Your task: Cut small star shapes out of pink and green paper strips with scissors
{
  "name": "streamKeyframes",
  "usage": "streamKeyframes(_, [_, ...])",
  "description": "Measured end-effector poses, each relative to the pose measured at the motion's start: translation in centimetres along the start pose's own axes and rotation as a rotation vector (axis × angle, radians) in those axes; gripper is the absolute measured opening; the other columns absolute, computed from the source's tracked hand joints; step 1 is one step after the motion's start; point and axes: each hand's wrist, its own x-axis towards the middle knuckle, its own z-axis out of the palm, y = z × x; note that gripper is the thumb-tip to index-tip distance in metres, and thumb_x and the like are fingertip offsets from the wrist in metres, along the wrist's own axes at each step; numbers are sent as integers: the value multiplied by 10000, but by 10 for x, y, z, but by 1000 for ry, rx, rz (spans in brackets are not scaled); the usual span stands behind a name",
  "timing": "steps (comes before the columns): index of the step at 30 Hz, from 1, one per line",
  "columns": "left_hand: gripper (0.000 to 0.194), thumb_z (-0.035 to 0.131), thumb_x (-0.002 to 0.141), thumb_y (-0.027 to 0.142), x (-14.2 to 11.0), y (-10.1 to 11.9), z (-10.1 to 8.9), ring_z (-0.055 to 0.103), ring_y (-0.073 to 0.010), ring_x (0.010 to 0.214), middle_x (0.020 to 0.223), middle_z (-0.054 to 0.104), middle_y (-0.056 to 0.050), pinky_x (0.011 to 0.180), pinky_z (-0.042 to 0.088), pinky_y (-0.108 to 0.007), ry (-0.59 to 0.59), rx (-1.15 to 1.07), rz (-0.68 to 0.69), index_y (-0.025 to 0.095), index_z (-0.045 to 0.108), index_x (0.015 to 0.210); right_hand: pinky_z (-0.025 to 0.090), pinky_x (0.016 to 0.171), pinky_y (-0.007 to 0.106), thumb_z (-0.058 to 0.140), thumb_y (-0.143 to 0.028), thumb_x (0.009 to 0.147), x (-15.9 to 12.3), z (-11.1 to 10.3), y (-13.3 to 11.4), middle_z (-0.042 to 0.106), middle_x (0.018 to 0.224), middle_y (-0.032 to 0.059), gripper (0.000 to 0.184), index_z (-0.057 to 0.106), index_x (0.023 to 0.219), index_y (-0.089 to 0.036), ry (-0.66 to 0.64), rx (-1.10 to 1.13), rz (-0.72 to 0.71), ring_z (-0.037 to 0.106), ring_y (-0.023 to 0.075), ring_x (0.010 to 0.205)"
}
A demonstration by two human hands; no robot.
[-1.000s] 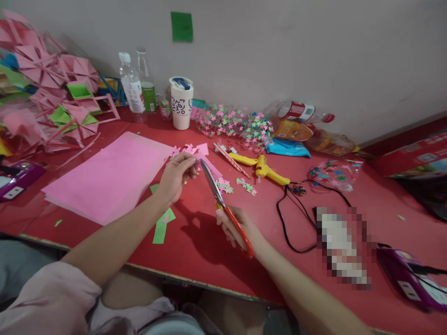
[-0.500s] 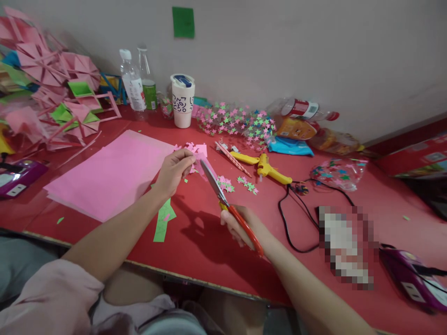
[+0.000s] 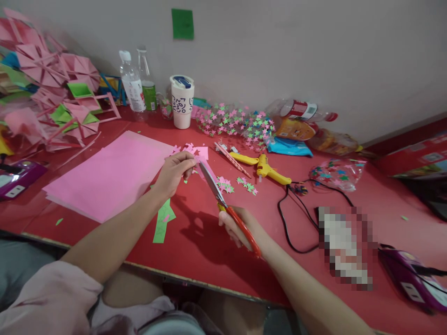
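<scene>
Head view, from the near edge outward: on the red surface [image 3: 195,260], the right hand [image 3: 253,226] closes around the red handles of a pair of steel-bladed scissors [image 3: 212,182]. These slant away and to the left, raised above the surface, their blades nearly together and their tips just beside the left fingertips.

Left of the handles and well apart from the right hand lies a light-green paper strip [image 3: 160,228], a pink scrap on it. Beyond the strip, the left hand [image 3: 173,173] hangs with thumb and forefinger pressed together at the tips; whether they pinch a bit of pink paper, I cannot tell, as the spot is too small.

To the left hand's left spreads a stack of large pink paper sheets [image 3: 111,174]. Small pink and green paper stars [image 3: 225,184] lie just right of the blades. Farther right rests a yellow glue gun [image 3: 274,173], its black cord looping toward the near side. Past the fingertips sit a heap of small pink paper pieces [image 3: 186,150] and a slim pink patterned stick [image 3: 233,161].

Farthest back, by the wall, stand a white lidded cup with dark markings [image 3: 181,111] and two clear bottles [image 3: 133,93].
</scene>
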Motion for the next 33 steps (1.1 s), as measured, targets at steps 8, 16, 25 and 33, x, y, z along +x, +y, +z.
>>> streamKeyframes(8, [115, 605, 692, 198, 5, 0, -5, 376, -39, 409, 434, 448, 59, 419, 303, -182, -46, -12, -30, 181, 567, 584, 324, 355, 209, 465, -679, 811, 1, 2, -2, 359, 383, -95, 491, 441, 653, -214, 32, 26, 32, 361, 73, 290])
streamKeyframes(16, [115, 599, 682, 195, 6, 2, -6, 376, -41, 409, 431, 442, 56, 424, 298, -187, -62, -2, -27, 180, 567, 572, 279, 313, 191, 493, -671, 800, 1, 1, -3, 358, 365, -92, 488, 430, 637, -216, 31, 31, 31, 351, 68, 273])
streamKeyframes(25, [200, 594, 725, 203, 6, 10, -9, 357, -42, 416, 436, 436, 51, 432, 280, -196, -161, 116, -31, 175, 524, 540, 333, 363, 203, 468, -675, 811, 1, -3, -2, 363, 363, -98, 488, 449, 662, -210, -3, 16, 39, 366, 68, 285])
streamKeyframes(33, [201, 583, 732, 195, 5, 9, -8, 358, -35, 415, 430, 439, 55, 440, 274, -194, -149, 99, -24, 170, 524, 541, 291, 306, 181, 468, -676, 804, 1, 0, -2, 360, 386, -95, 489, 425, 647, -214, 14, 22, 43, 340, 62, 280])
